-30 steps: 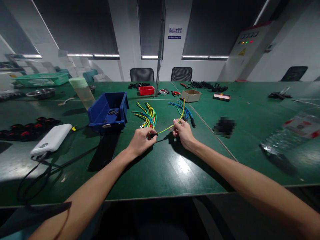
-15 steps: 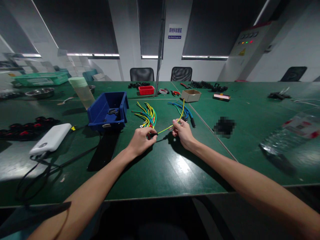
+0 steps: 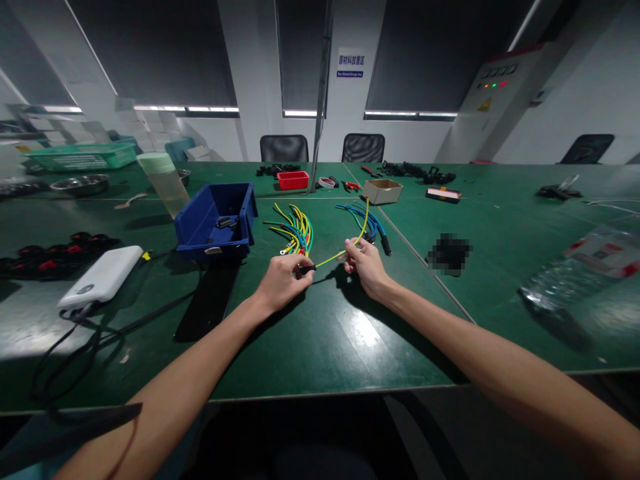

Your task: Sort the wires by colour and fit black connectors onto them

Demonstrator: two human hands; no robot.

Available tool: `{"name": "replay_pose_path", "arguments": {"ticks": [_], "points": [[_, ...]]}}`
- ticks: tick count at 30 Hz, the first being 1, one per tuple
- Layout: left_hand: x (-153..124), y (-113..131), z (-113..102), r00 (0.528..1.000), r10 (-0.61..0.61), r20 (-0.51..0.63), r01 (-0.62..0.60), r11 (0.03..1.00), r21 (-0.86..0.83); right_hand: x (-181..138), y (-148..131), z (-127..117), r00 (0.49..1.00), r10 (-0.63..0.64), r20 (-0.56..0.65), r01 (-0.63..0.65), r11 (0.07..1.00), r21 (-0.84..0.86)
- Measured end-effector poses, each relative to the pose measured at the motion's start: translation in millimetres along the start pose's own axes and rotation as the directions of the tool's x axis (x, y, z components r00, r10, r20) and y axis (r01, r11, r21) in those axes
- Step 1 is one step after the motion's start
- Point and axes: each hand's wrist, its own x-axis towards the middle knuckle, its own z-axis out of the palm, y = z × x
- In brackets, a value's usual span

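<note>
Left hand point(image 3: 283, 281): black connector point(image 3: 309, 269) is pinched in grip, right of and nearer than blue bin point(image 3: 195, 252) | Right hand point(image 3: 369, 268): yellow-green wire point(image 3: 330, 259) is pinched in grip, farther right of bin | Wire is held between both hands, over counter point(image 3: 300, 347) | Mixed wire bundle point(image 3: 304, 230) is laid right of bin; blue wires point(image 3: 379, 225), farther right

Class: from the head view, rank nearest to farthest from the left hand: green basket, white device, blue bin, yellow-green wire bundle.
1. Yellow-green wire bundle, just beyond the hand
2. Blue bin, left
3. White device, farther left
4. Green basket, far back left
</note>
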Motion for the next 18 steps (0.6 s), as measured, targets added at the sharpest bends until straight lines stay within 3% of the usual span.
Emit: {"name": "replay_pose_path", "arguments": {"ticks": [18], "points": [[0.2, -0.9, -0.5, 1.000, 0.004, 0.013, -0.005, 1.000, 0.012, 0.1, 1.2, -0.7, 1.000, -0.012, 0.010, 0.012, 1.000, -0.022]]}}
